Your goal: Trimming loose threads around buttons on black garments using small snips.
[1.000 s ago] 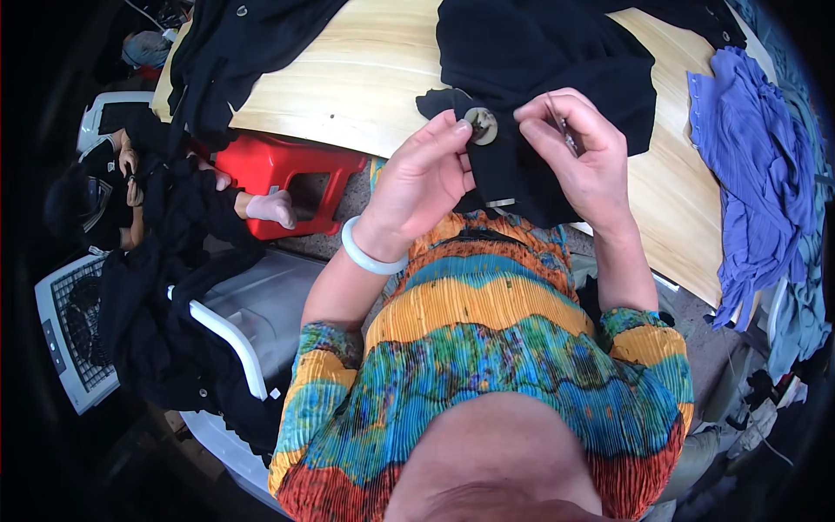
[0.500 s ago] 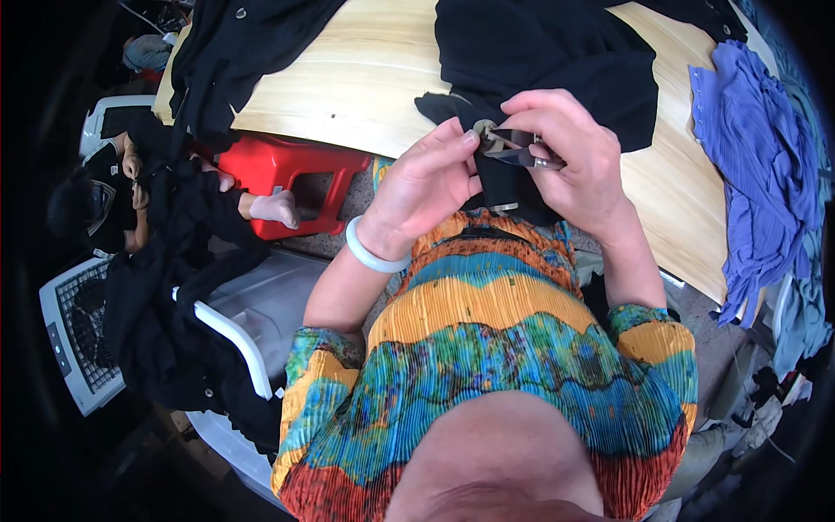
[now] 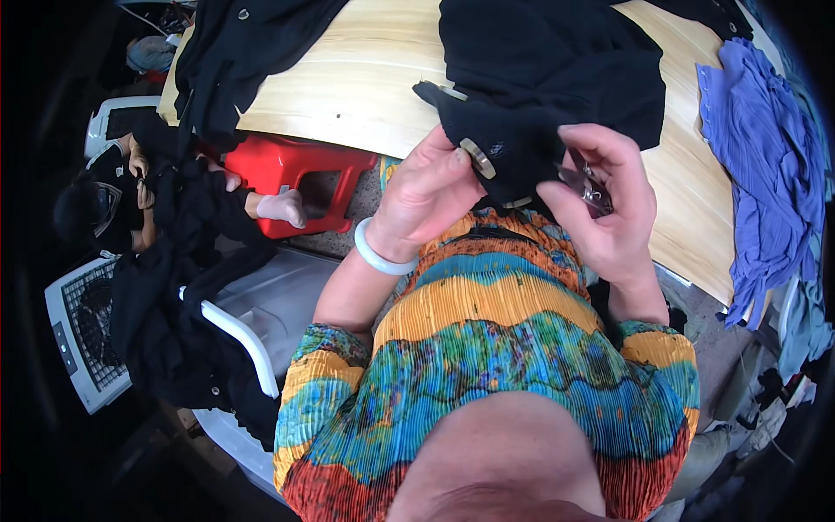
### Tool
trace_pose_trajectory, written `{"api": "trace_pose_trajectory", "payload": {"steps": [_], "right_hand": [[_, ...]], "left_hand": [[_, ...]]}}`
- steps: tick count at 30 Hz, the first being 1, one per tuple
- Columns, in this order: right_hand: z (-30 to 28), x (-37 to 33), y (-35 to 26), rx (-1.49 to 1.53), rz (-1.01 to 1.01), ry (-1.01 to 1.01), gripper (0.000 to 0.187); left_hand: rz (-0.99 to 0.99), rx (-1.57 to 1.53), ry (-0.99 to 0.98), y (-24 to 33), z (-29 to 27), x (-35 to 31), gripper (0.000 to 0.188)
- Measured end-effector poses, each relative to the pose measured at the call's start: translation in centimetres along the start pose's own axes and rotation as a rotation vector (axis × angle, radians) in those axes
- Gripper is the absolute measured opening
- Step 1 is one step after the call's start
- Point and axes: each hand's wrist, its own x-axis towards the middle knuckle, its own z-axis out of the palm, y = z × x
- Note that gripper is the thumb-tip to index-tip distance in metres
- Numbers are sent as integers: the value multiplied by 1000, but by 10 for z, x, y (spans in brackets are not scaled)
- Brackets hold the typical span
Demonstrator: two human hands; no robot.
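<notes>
My left hand, with a pale bangle at the wrist, pinches the edge of a black garment beside a large olive button. A second button shows farther up the same edge, and part of another button lies lower, near my waist. To the right of the cloth, my right hand is closed round small metal thread snips. The snips are apart from the button.
The garment spreads over a light wood table. More black clothing hangs off its left side, and purple pleated clothing drapes over its right. A red stool stands left, by a seated person and a white-framed chair.
My right hand has drawn the snips away from the button to the right and slightly down. The button now shows whole beside my left fingers.
</notes>
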Motion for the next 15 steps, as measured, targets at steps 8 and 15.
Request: {"api": "trace_pose_trajectory", "payload": {"steps": [8,15], "right_hand": [[8,15,13,-416,-331,-102,30],[-1,24,13,-401,-340,-52,24]], "left_hand": [[-64,-73,113,-5,1,-1,26],[-51,-51,99,-7,4,-1,32]]}}
